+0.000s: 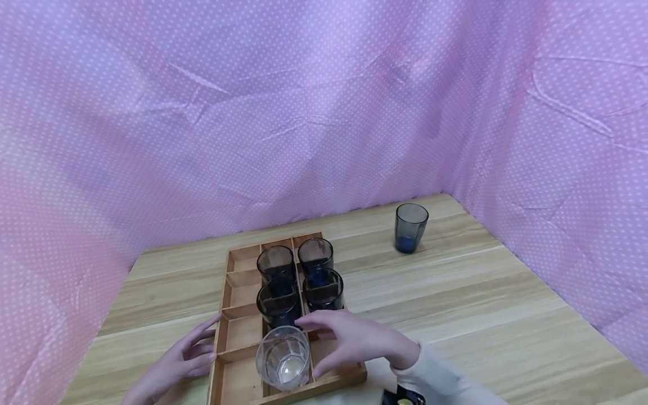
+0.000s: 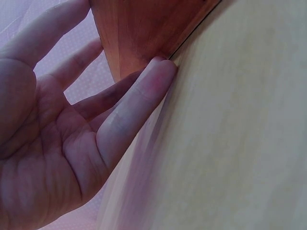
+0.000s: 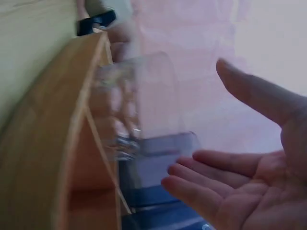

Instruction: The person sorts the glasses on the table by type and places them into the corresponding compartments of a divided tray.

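A clear glass [image 1: 283, 360] stands in the front middle compartment of a wooden divided tray [image 1: 238, 388]. Just to its right is my right hand [image 1: 354, 340], thumb spread from the fingers and nothing held; the right wrist view shows a gap between the hand and the clear glass [image 3: 153, 96]. Several dark blue-grey glasses [image 1: 277, 304] fill compartments behind it, in the middle and right columns. My left hand [image 1: 177, 363] touches the tray's left side with extended fingertips. In the left wrist view its fingers [image 2: 139, 100] meet the tray wall [image 2: 129, 33].
Another dark glass [image 1: 410, 228] stands upright on the wooden table [image 1: 455, 292], near the back right. Pink dotted cloth [image 1: 304, 112] hangs behind the table and along its sides. The tray's left column [image 1: 243, 332] holds no glasses.
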Tool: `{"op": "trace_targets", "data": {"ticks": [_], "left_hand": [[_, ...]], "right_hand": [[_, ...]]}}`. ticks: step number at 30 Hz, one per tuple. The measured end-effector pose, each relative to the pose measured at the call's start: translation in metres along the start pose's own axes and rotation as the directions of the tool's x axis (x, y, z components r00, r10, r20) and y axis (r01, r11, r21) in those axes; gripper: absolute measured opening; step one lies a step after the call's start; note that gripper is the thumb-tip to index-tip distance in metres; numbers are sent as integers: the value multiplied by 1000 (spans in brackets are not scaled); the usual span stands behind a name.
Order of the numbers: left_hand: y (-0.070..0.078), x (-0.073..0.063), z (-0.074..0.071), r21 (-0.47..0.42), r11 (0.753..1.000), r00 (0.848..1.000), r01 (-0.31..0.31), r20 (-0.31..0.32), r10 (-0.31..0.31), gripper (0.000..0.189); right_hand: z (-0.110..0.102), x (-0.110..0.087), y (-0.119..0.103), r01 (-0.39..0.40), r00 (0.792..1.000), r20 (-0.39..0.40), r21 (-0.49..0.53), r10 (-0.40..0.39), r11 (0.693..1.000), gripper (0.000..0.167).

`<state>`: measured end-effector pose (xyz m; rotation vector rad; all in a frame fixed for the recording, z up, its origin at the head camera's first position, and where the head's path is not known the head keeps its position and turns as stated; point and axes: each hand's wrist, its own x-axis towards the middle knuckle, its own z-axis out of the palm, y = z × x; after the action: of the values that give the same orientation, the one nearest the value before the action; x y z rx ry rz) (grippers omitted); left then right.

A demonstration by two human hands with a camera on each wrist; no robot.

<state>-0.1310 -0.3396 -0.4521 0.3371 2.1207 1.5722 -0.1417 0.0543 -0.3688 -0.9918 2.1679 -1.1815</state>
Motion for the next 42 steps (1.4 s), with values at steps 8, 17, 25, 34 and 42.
{"op": "trace_targets", "data": {"ticks": [8,17,25,34,42], "left_hand": [[0,1,1,-5,1000,1000,-2,-9,2,76],[2,1,1,5,1000,1000,19,-14,-19,76],[2,2,0,-20,1000,1000,3,-1,-3,76],[2,0,1,0,1000,1000,18,5,-18,76],[3,0,2,3,1000,1000,14,0,-14,75]], "right_hand": [[-33,-7,6,104,987,101,214,-128,971,58],[-69,-12,25,160,987,-51,289,-151,944,55],[-104,-22,47,161,910,-411,235,-52,959,60],[-135,-35,71,190,728,-685,200,-1,961,62],[-157,-45,92,118,622,-781,168,59,979,62]]}}
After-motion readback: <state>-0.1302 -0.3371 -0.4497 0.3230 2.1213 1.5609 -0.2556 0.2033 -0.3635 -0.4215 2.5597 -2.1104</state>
